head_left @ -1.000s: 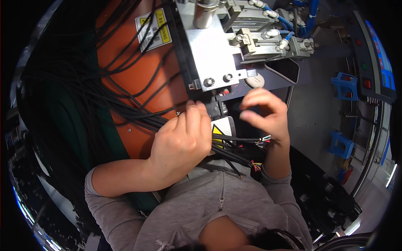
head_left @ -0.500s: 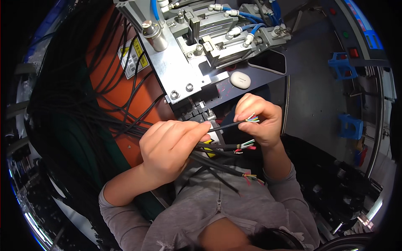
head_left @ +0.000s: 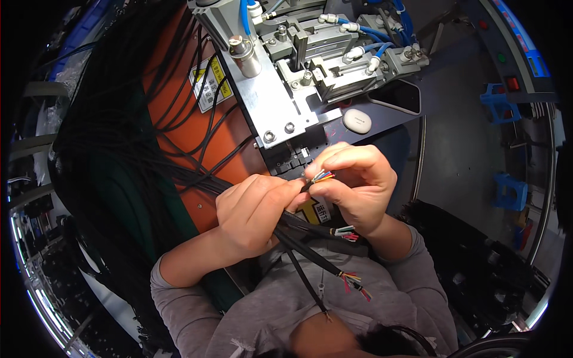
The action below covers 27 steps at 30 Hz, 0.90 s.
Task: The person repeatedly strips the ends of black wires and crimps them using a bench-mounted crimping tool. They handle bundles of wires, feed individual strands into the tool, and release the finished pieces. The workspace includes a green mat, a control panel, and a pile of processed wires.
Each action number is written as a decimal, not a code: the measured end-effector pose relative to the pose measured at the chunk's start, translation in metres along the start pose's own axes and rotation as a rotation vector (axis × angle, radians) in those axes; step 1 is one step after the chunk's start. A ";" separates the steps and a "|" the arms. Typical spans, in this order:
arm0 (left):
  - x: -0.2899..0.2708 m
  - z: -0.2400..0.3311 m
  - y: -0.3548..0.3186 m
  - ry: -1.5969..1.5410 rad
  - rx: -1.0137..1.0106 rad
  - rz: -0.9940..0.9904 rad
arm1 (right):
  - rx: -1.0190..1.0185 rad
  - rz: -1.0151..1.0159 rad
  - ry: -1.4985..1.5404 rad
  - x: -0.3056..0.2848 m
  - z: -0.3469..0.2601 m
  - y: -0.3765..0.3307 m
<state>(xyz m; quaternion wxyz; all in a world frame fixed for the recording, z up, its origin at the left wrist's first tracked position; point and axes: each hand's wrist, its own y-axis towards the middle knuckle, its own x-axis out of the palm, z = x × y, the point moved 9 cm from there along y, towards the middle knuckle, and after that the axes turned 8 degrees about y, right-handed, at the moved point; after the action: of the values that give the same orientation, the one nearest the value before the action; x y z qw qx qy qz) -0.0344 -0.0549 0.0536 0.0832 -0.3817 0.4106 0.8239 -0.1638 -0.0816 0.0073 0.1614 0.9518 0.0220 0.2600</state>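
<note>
My left hand point(head_left: 253, 209) is closed round a bunch of black multi-core cables point(head_left: 303, 246), whose stripped ends hang toward my chest with coloured wires point(head_left: 352, 277) fanned out. One cable end points up and to the right from between the left thumb and forefinger. At its tip is a small spray of white, blue, yellow and red wires point(head_left: 324, 176). My right hand point(head_left: 361, 188) pinches that end, thumb below and forefinger above, close beside the left fingertips. Fingers partly hide the exact point of contact.
Ahead stands a metal fixture point(head_left: 262, 101) with pneumatic cylinders and blue air hoses point(head_left: 373, 48). A white rounded case point(head_left: 357, 121) and a phone point(head_left: 397, 96) lie on the dark bench beside it. Many black cables point(head_left: 173, 164) trail left over an orange surface point(head_left: 173, 71). Blue stools point(head_left: 509, 191) stand at right.
My right hand has moved left along the cable, close to my left fingers, and the cable's free end looks shorter. The hanging cables have swung lower. The whole view has shifted slightly.
</note>
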 end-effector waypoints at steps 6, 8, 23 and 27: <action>0.001 -0.003 0.001 0.002 -0.015 -0.005 | -0.042 -0.325 -0.313 0.015 -0.004 0.012; 0.004 -0.004 0.003 -0.013 -0.058 -0.059 | 0.109 -0.204 -0.136 0.005 0.007 0.012; 0.016 -0.008 -0.004 0.063 -0.112 -0.107 | -0.400 -0.182 -0.774 0.020 -0.033 0.006; 0.013 -0.001 -0.003 0.201 -0.051 -0.083 | -0.256 -0.255 -0.798 0.018 -0.024 0.012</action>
<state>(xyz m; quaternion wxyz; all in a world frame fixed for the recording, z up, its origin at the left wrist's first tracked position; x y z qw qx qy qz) -0.0415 -0.0559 0.0420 0.0657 -0.4812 0.3794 0.7875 -0.1608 -0.0835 0.0398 0.3045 0.9397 0.0428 -0.1494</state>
